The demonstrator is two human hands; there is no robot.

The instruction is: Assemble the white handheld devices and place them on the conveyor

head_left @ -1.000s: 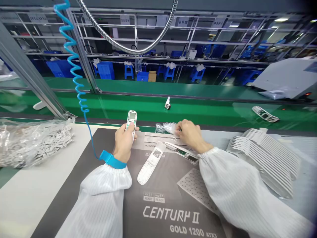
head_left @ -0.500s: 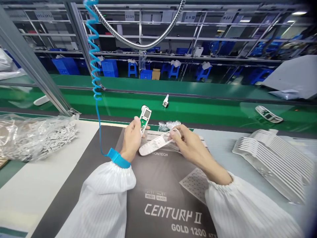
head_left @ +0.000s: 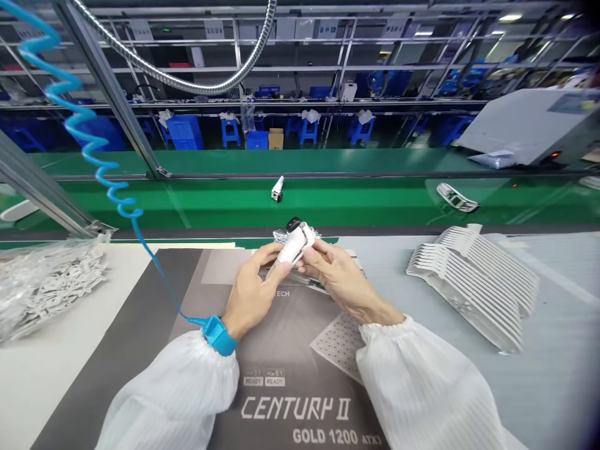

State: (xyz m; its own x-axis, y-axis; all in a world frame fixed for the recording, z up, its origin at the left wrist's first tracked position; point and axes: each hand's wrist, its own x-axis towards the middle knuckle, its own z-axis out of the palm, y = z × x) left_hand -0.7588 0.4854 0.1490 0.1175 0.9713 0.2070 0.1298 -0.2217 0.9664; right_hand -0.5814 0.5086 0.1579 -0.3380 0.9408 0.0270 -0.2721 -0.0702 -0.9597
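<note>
Above the printed power-supply carton [head_left: 281,356], the white plastic casing [head_left: 294,245] was held clear of the surface, pinched evenly between the fingertips and thumbs of the left hand [head_left: 253,294] and right hand [head_left: 340,281] for steady control.

Dark PSU carton [head_left: 187,294] reads "CENTURY II" [head_left: 295,409] in big white letters, w/ "GOLD 1200 ATX3" [head_left: 335,435] below. Two small "READY" badges [head_left: 264,377] sit above it, topped by tiny ATX 3.1 / PCIe 5.1 marks. Only "TECH" [head_left: 280,293] shows by the left hand [head_left: 253,294], rest of the word hidden.
</note>
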